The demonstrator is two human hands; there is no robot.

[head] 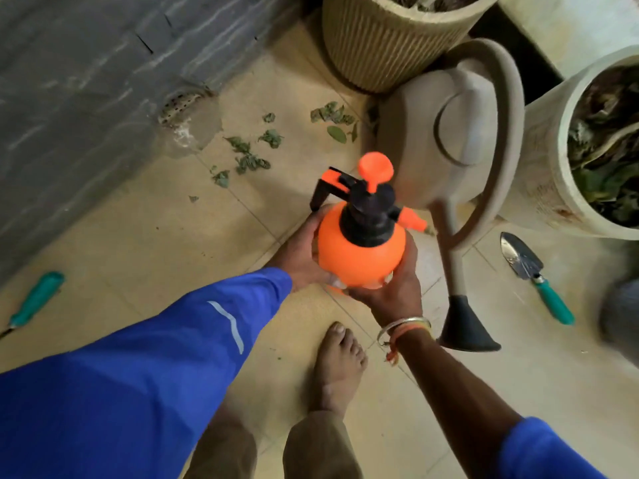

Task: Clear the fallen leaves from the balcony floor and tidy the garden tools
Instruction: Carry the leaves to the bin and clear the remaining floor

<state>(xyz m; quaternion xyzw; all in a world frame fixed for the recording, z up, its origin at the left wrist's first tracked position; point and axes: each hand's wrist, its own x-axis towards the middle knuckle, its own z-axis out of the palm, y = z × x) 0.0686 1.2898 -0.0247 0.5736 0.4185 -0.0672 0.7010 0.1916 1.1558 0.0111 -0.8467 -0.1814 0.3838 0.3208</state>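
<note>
Between left hand [300, 250] and right hand [394, 285], orange sprayer [359, 254], upright, gripped

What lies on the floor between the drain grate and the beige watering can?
Fallen leaves scattered on the floor tiles, as the head view shows.
</note>
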